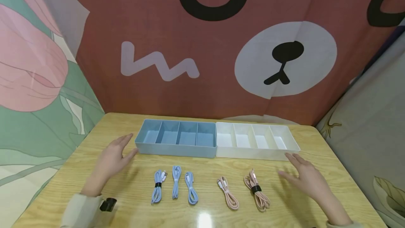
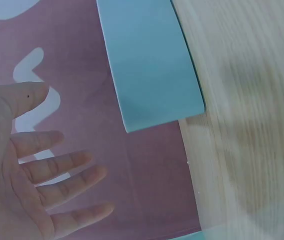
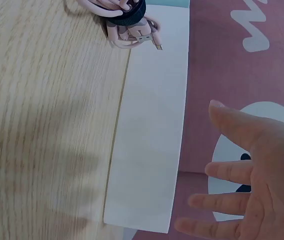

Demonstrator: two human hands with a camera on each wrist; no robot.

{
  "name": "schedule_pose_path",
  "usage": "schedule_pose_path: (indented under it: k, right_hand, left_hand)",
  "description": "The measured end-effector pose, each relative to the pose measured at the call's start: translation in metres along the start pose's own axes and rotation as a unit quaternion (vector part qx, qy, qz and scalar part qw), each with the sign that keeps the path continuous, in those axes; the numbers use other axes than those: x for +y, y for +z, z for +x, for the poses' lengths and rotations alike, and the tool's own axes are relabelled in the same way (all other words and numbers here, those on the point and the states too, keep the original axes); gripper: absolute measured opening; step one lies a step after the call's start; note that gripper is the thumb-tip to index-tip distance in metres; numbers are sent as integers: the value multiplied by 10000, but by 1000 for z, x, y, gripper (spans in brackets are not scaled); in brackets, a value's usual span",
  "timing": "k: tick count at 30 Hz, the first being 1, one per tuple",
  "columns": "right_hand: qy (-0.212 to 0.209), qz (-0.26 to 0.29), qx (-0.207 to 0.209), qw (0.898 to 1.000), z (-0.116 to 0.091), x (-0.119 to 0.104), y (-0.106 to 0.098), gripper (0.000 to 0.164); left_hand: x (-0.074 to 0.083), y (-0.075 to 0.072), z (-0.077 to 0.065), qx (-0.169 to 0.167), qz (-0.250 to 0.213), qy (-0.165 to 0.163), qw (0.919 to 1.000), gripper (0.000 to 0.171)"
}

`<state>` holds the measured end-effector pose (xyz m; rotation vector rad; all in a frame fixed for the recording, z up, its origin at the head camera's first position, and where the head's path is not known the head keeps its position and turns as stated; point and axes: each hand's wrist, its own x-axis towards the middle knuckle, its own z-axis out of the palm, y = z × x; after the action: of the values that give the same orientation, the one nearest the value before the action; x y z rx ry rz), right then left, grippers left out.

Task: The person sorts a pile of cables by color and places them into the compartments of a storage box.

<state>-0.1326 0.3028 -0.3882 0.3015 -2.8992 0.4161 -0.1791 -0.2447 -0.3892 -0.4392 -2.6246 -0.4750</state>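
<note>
My left hand (image 1: 110,159) hovers by the left end of the blue divided box (image 1: 177,150), fingers extended and holding nothing. Past the right end of the white divided box (image 1: 256,153), my right hand (image 1: 307,177) is likewise spread and holds nothing. Three blue cables lie bundled in front of the blue box: one with a black strap (image 1: 156,189), a middle cable (image 1: 175,182) and a right-hand cable (image 1: 191,189). Before the white box lie a slim pink cable (image 1: 228,194) and a thicker pink cable (image 1: 261,196) with a black strap. Both boxes' compartments hold nothing visible.
The two boxes stand end to end along the back of the wooden table (image 1: 126,210). Behind them hangs a brown cloth (image 1: 158,97) with a bear print. Patterned cloth also hangs at the left and right sides.
</note>
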Motion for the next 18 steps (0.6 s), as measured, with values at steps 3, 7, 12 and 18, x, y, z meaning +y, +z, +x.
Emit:
schedule_pose_path:
  k: [3, 7, 12, 18]
  right_hand:
    - [96, 247, -94, 9996, -1, 2, -1, 65]
    - [255, 620, -291, 9973, -1, 6, -2, 58]
    - [495, 1005, -723, 9911, 0, 10, -1, 55]
    - [605, 1747, -1231, 9750, 0, 11, 2, 54]
  left_hand:
    - [-4, -4, 0, -275, -275, -286, 9988, 52]
    - [-11, -5, 0, -553, -457, -506, 9961, 50]
    - [-17, -5, 0, -673, -741, -652, 9928, 50]
    - [-27, 0, 3, -780, -1104, -837, 9873, 50]
